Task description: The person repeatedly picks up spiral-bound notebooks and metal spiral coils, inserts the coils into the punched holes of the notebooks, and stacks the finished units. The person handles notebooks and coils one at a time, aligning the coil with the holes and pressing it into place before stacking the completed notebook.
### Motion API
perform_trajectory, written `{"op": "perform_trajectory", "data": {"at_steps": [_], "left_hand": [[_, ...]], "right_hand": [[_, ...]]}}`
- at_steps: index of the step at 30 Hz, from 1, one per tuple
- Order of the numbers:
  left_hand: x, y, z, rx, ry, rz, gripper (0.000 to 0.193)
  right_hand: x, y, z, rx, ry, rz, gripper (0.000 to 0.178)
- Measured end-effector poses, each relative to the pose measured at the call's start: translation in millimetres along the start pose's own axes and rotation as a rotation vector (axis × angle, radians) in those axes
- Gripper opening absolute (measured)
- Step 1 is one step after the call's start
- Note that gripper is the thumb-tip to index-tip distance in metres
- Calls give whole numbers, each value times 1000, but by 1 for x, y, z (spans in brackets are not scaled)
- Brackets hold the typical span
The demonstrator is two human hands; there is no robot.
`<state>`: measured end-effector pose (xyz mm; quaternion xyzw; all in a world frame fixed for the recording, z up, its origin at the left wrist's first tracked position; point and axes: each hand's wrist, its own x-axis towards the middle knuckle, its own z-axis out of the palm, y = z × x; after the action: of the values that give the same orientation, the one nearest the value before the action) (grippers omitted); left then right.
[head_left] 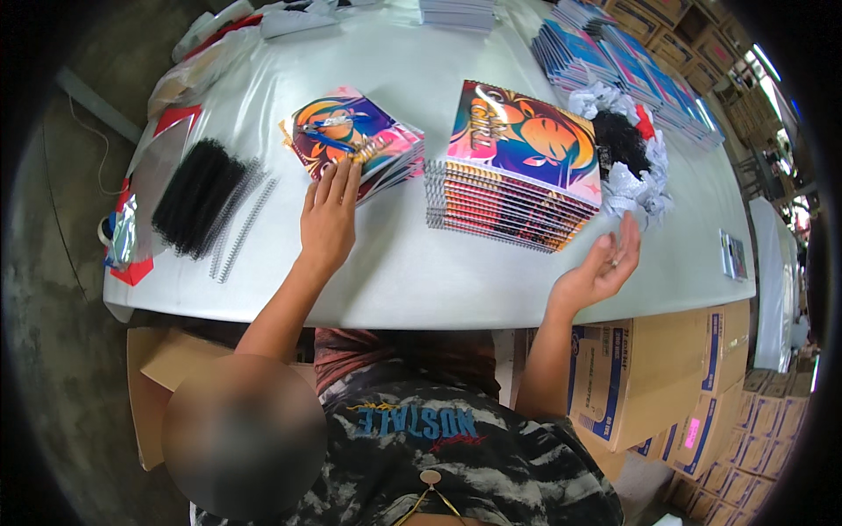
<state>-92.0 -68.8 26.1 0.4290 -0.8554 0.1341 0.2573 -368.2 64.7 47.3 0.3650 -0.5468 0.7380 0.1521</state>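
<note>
My left hand (331, 215) rests with its fingers stretched over the near edge of a smaller stack of colourful illustrated covers (386, 131). Just past its fingertips, blue-handled pliers (331, 140) lie on top of that stack. My right hand (603, 270) is held open, palm turned inward, off the near right corner of a taller pile of spiral-bound notebooks (522, 145); nothing shows in it. Metal-looking coils stick out along that pile's left side. Left of my left hand lies a bundle of black spiral coils (197, 197), with a few loose grey coils (247, 230) beside it.
Crumpled white and black scraps (627, 149) sit right of the notebook pile. Stacks of blue books (605, 57) stand at the far right of the white table (395, 272). Cardboard boxes (649, 368) are below its near right edge. A red-edged plastic sheet (162, 162) lies far left.
</note>
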Motion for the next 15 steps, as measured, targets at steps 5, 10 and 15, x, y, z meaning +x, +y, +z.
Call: {"op": "perform_trajectory", "data": {"at_steps": [5,10,15], "left_hand": [[17,-39,-40,-188,18,48,33],[28,-9,-125,-269,82,250,25],[-8,-4,-128,-453,244,118,42]], "right_hand": [[-42,-45,30,233,-492,-102,38],[-51,-110,95,-18,-801,-338,59],[-60,-85,102,134,-1131,-68,31]]}}
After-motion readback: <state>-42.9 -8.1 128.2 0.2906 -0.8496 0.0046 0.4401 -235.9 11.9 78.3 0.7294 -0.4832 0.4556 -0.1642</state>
